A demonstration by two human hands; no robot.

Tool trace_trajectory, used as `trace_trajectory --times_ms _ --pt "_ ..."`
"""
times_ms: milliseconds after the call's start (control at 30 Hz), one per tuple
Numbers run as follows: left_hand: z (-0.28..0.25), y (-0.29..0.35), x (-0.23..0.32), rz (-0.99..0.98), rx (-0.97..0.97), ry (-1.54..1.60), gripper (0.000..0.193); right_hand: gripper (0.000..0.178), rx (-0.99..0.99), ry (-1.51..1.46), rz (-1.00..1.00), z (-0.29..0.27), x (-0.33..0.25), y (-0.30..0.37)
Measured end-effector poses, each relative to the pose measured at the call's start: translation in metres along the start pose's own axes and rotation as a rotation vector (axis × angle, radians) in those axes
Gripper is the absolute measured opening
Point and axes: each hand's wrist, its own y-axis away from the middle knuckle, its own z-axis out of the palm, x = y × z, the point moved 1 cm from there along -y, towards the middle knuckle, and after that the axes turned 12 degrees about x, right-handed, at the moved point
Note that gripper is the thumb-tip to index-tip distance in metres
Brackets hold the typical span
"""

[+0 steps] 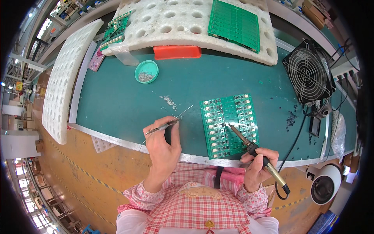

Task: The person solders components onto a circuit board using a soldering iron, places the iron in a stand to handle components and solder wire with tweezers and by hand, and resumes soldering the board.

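My left hand [163,146] is closed around a pair of metal tweezers [171,121], whose tips point up and right above the mat. In my right hand [260,165] is a soldering iron [253,149], its hot end over a green circuit board [214,145]. The board lies flat near the bench edge and bears rows of small pale and dark parts. Whether the iron's tip touches it I cannot tell. Just beyond the tweezers lies a small scatter of tiny pale parts [168,102]. A round turquoise dish [147,71] farther back holds many more tiny bits.
A white foam slab [167,37] spans the back, with green board panels [233,25] on it. Before it sits a red tray [177,52]. At right stand a black fan [309,72] and dark crumbs [290,120]. Another foam slab [70,78] leans at left.
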Motion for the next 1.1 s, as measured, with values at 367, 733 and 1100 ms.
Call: trace_trajectory --times_ms 367,733,1100 --pt "0.0018 -0.0007 0.0007 0.032 -0.021 -0.015 0.007 0.021 0.009 -0.012 0.003 0.0001 -0.0003 0.0003" --pt "0.0009 -0.0002 0.001 0.004 0.0 -0.016 0.006 0.023 -0.002 -0.021 0.03 -0.0001 -0.0013 0.0009" --pt "0.0014 0.0001 0.0006 0.008 0.002 -0.013 0.005 0.022 -0.008 -0.034 0.026 -0.0004 -0.0015 0.0001"
